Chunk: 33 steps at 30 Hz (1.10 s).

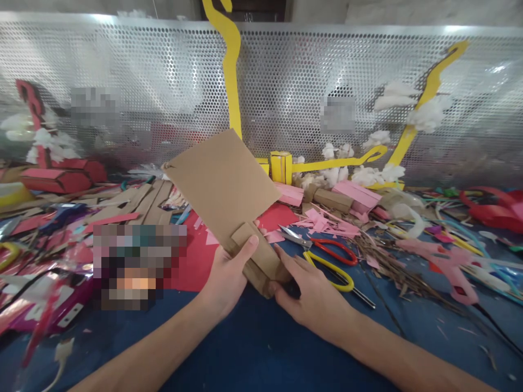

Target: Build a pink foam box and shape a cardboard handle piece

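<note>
A brown cardboard piece [226, 182] is raised above the table, its wide flat square tilted up and a folded, box-like cardboard part [261, 258] at its lower end. My left hand [226, 277] is closed on the folded part from the left, thumb pressed on top. At the lower right end, the fingers of my right hand [308, 294] grip the same part; something dark shows under them. Just beyond my right hand lie scissors with red handles [335, 251] and a tool with yellow handles [335, 275]. Red sheet material [196, 267] lies behind my left hand.
On the blue table [253, 354] are pink paper scraps [327, 220] and a pink glue gun [445, 264] at right. Yellow cut-out shapes [231, 71] stand before a perforated metal panel [286, 87]. Cardboard strips [143, 204] and a red box shape [57, 178] lie left.
</note>
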Motion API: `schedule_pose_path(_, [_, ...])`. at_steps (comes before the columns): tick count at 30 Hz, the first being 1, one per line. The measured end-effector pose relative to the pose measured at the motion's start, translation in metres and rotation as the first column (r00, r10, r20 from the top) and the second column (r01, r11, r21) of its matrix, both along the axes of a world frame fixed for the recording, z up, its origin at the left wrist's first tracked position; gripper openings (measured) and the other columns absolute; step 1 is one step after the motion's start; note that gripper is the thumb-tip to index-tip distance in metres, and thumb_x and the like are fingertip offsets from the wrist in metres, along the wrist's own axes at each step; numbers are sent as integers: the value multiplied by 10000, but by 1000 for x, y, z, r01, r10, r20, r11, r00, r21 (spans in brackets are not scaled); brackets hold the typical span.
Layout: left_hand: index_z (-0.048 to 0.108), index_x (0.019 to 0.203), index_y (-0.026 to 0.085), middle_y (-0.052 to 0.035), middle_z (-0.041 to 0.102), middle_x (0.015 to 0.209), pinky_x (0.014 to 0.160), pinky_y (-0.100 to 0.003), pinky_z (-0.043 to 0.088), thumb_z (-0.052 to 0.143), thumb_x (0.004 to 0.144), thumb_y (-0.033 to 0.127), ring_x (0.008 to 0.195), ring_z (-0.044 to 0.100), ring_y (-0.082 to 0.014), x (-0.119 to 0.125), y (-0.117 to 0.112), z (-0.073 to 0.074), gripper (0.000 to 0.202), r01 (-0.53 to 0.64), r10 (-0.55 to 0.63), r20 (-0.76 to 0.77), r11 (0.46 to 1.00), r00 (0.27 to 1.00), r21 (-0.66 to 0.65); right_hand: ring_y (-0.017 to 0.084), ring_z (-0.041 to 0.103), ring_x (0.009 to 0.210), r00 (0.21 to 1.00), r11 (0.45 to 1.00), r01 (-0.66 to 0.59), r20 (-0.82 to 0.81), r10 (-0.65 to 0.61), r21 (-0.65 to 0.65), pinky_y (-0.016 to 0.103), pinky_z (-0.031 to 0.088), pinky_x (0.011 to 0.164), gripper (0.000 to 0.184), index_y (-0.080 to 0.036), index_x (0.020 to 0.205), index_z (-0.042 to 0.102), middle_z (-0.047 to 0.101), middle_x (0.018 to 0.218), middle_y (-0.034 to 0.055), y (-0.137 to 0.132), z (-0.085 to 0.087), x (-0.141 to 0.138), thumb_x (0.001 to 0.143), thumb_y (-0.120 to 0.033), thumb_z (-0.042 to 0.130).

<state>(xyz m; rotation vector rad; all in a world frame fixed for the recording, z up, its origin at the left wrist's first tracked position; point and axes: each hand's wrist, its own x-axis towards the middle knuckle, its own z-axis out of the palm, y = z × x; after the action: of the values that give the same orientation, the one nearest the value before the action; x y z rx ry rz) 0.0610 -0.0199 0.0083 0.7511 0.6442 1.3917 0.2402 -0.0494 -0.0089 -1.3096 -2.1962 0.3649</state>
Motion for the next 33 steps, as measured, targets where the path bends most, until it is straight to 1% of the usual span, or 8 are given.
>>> schedule_pose_path(7, [706,1123,183,-81,741,1176,1046,-422,516,790,845,308,1153,667,-254,-4,2,2,316,-27,27,-10,1000,1000,-4,343,669,1019,1000,999,-10,7,10,30,534,552,905,600,-105,1490,476,703,1087,175,-1,0,1,955,-360,574])
schedule_pose_path(10, [705,1093,170,-80,747,1137,1015,-399,534,818,815,316,1106,681,-242,-5,2,4,333,-52,51,-46,998,998,-21,340,668,1041,999,999,-39,13,38,20,521,532,924,477,-131,1392,562,717,1118,164,-1,2,1,985,-379,546])
schedule_pose_path(14, [686,1127,188,-66,744,1133,980,-374,551,837,793,316,1056,688,-215,-8,3,6,388,-61,58,-69,997,996,-42,288,666,1042,993,991,-118,-32,116,-64,449,505,920,306,-200,1275,601,722,1144,105,-2,9,3,1030,-331,471])
schedule_pose_path(16, [686,1130,191,-61,740,1134,949,-344,560,837,794,309,1026,688,-197,-10,4,7,387,-57,53,-85,998,995,-41,241,669,957,984,977,-159,-104,145,-142,381,501,847,255,-212,1199,609,724,1068,72,-2,13,3,1049,-324,436])
schedule_pose_path(21, [700,1102,186,-38,746,1058,821,-264,586,840,793,289,915,694,-154,-13,4,11,354,-25,21,-54,998,998,-66,144,584,685,921,882,-281,-365,137,-378,268,446,634,294,-186,1005,604,633,764,4,2,13,5,1043,-443,469])
schedule_pose_path(27, [698,1143,193,-19,747,1000,758,-242,592,850,788,268,840,683,-129,-14,8,11,393,12,-11,16,995,1000,-100,99,593,641,794,717,-442,-607,33,-539,226,473,599,412,-143,929,603,691,819,48,6,6,4,953,-554,607])
schedule_pose_path(29, [701,1143,192,-18,746,994,746,-247,591,854,782,281,825,683,-131,-15,9,9,401,32,-30,24,995,999,-96,98,608,638,777,696,-460,-629,17,-550,223,484,595,424,-136,919,612,700,821,56,6,5,3,934,-559,633])
schedule_pose_path(33, [702,1119,186,-23,744,974,756,-256,586,865,767,294,819,683,-136,-14,9,7,402,27,-26,17,996,1000,-84,90,612,640,762,709,-462,-647,11,-532,223,510,621,414,-131,909,623,700,814,51,7,4,3,940,-544,635])
